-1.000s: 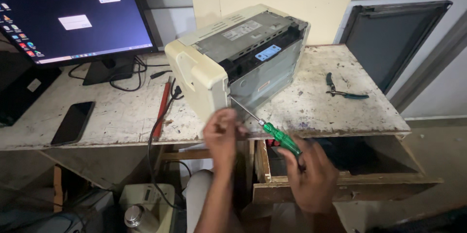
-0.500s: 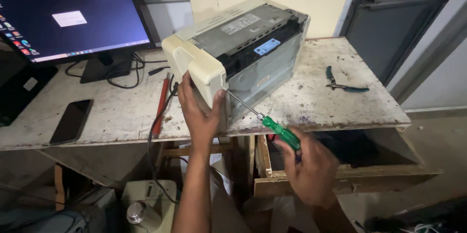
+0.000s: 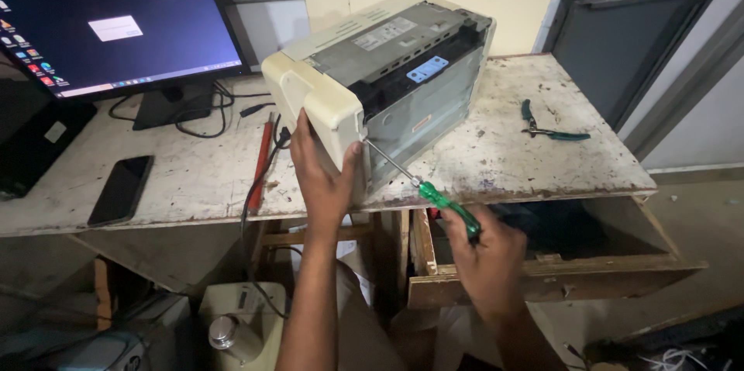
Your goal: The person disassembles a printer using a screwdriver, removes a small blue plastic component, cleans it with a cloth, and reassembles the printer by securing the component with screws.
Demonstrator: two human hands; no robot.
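Printer (image 3: 387, 76), cream and grey, lies tipped on the stained worktable (image 3: 496, 154). The left hand (image 3: 324, 173) is spread flat against its near corner; the right hand (image 3: 484, 258) is closed around a green-handled screwdriver (image 3: 434, 194), tip at the casing edge. The tip could slip off (shaft steeply angled) and gouge plastic. Pliers (image 3: 552, 129), phone (image 3: 120, 189) and monitor (image 3: 116, 22) share the cluttered bench.

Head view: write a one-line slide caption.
Left hand braces a tilted cream printer on a worn table while right hand drives a green-handled screwdriver into its side.
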